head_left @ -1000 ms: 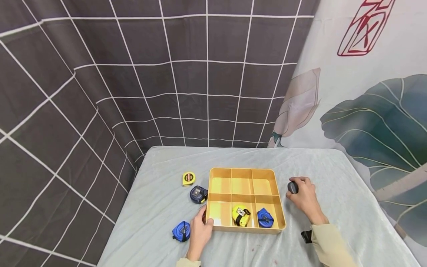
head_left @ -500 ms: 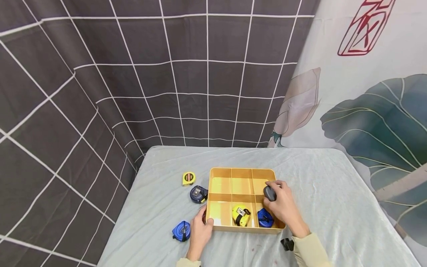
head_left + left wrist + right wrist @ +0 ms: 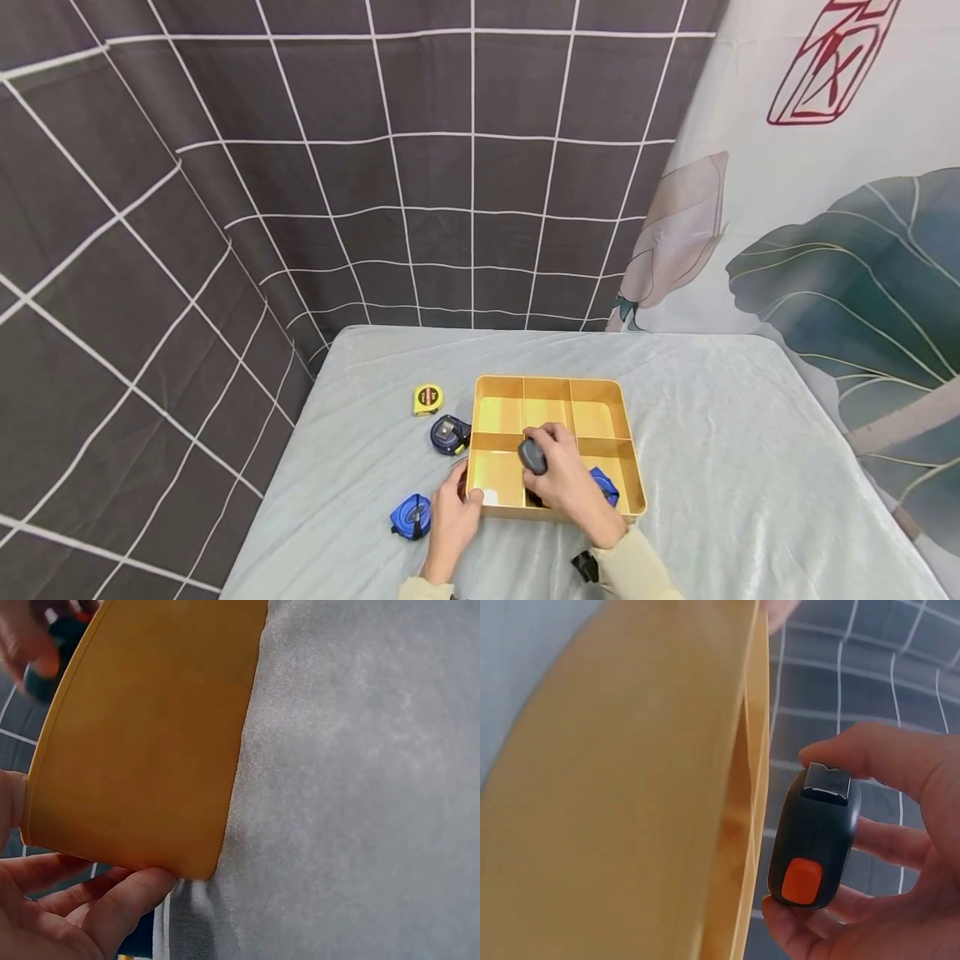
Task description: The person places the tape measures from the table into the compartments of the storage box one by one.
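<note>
My right hand (image 3: 573, 483) holds a dark grey tape measure (image 3: 532, 456) above the front middle compartment of a yellow divided tray (image 3: 498, 479). In the right wrist view, thumb and fingers span the tape measure (image 3: 814, 832); its orange button and metal tape end show. My left hand (image 3: 454, 518) grips the tray's front left corner, thumb at the rim and fingers along the outer wall (image 3: 150, 750). A blue tape measure (image 3: 604, 487) lies in the front right compartment, partly covered by my right hand. The yellow one in the front middle compartment is mostly hidden beneath that hand.
Left of the tray, a small yellow tape measure (image 3: 427, 399), a navy one (image 3: 450, 435) close to the tray wall and a blue one (image 3: 411, 517) lie on the pale cloth-covered table (image 3: 735, 467). A dark gridded curtain (image 3: 435, 175) hangs behind.
My right hand has carried the dark tape measure leftward, from the table right of the tray, across the right compartments to the middle. My left hand keeps its grip on the corner.
</note>
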`<state>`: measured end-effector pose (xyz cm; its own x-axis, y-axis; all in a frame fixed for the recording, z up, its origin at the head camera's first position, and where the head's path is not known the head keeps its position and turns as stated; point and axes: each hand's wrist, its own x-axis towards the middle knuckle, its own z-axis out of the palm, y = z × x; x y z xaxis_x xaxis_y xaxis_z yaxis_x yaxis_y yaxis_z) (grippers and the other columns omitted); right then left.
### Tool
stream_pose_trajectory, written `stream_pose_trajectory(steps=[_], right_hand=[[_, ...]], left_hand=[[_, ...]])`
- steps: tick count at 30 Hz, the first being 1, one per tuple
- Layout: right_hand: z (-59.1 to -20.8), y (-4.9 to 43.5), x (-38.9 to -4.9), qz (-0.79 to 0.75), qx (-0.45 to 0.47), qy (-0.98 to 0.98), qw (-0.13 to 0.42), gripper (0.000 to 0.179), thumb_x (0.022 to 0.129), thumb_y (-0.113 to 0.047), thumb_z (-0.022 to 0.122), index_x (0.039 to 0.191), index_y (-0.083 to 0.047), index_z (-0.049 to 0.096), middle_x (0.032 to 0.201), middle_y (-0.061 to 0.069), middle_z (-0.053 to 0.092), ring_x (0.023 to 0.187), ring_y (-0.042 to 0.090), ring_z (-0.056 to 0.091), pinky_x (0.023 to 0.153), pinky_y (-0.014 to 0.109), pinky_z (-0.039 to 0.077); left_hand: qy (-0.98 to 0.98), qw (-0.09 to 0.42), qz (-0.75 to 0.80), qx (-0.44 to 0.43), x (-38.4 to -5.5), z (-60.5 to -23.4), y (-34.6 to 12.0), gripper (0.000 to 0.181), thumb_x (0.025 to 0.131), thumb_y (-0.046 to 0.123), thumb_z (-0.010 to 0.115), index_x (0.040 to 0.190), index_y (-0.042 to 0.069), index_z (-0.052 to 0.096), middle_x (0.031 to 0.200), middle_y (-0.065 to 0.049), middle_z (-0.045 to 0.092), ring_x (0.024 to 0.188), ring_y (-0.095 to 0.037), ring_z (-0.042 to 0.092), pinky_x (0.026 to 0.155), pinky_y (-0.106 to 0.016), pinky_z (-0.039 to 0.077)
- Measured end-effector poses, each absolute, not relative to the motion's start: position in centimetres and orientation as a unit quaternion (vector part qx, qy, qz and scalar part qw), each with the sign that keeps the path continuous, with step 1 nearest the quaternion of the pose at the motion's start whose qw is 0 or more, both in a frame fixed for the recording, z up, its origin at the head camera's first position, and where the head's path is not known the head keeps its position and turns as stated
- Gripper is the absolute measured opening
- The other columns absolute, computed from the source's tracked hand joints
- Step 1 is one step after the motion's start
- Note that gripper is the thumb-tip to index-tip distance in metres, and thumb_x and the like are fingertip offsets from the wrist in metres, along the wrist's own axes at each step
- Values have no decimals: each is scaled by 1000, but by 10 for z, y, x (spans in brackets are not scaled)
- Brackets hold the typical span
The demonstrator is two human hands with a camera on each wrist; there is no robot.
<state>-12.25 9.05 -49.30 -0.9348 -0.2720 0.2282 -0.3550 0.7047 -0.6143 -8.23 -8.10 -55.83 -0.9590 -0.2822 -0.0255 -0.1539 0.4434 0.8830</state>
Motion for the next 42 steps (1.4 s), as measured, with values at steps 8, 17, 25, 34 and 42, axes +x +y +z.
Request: stream_pose_trajectory(steps=[8,17,25,34,42], right_hand=[[-500,58,-122,307,246,-917,67,48,63,-8,74,110,-5,62,104,14,52,90,28,49,69,34,47],[-510,40,-124,257,285,-922,55,48,62,-9,76,108,-5,63,105,14,55,89,28,53,70,34,49],[-513,32,-133,251,301,-920,22,38,61,-3,74,98,-5,66,92,9,56,76,22,51,61,25,43],[-527,23,-137,213,303,-929,7,25,58,0,70,82,-6,66,71,4,49,61,18,42,52,24,36],[-534,20,-140,213,309,-927,11,15,62,-1,71,73,-8,64,66,2,50,58,15,44,51,25,38]], left_hand=[[-850,67,-508,125,-82,-560,-81,47,75,3,58,122,3,56,115,-12,62,102,-21,60,86,-39,47],[-851,78,-505,120,-80,-561,-81,43,75,2,60,118,7,60,109,-9,65,93,-18,63,79,-35,49],[-860,91,-488,120,-80,-558,-82,43,74,5,61,117,8,61,108,-10,65,96,-21,62,80,-40,49],[-867,103,-474,113,-78,-562,-82,44,74,3,61,117,7,61,110,-12,65,98,-25,61,82,-41,48],[-863,102,-482,116,-78,-561,-83,45,73,3,61,118,6,61,111,-12,64,100,-26,61,82,-41,48]])
